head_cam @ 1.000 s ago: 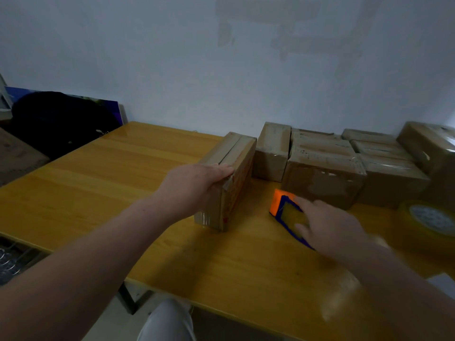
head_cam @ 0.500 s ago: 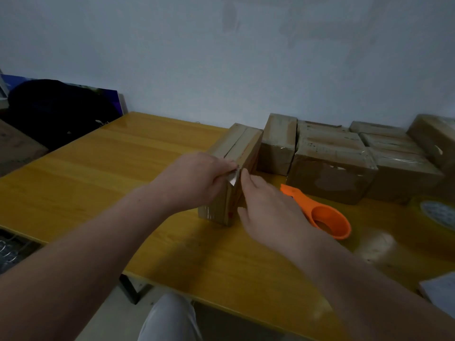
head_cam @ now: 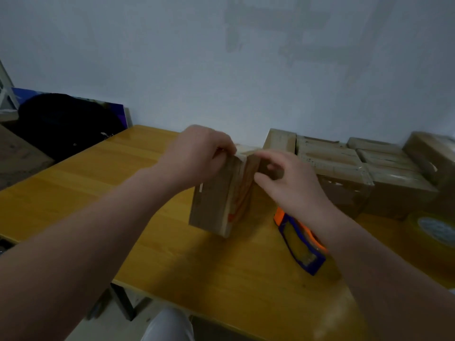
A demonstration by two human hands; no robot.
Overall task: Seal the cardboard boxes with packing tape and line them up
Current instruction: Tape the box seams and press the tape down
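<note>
A narrow cardboard box point(head_cam: 219, 205) stands on edge in the middle of the yellow wooden table point(head_cam: 73, 193). My left hand point(head_cam: 197, 156) grips its top left edge, fingers curled over the top. On the right, my right hand point(head_cam: 288, 183) holds the upper right side of the same box, thumb and fingers curled on it. An orange and blue tape dispenser point(head_cam: 301, 244) lies on the table just right of the box, below my right wrist. A roll of clear packing tape point(head_cam: 433, 232) lies flat at the far right.
Several sealed cardboard boxes point(head_cam: 344, 173) are packed in a row along the wall at the back right. A dark bag point(head_cam: 66, 121) and a blue panel sit beyond the table's left corner. The table's near edge runs across below my arms.
Both hands have risen to the top of the box and hold it from either side. The view has shifted, so the dispenser now lies below my right wrist.
</note>
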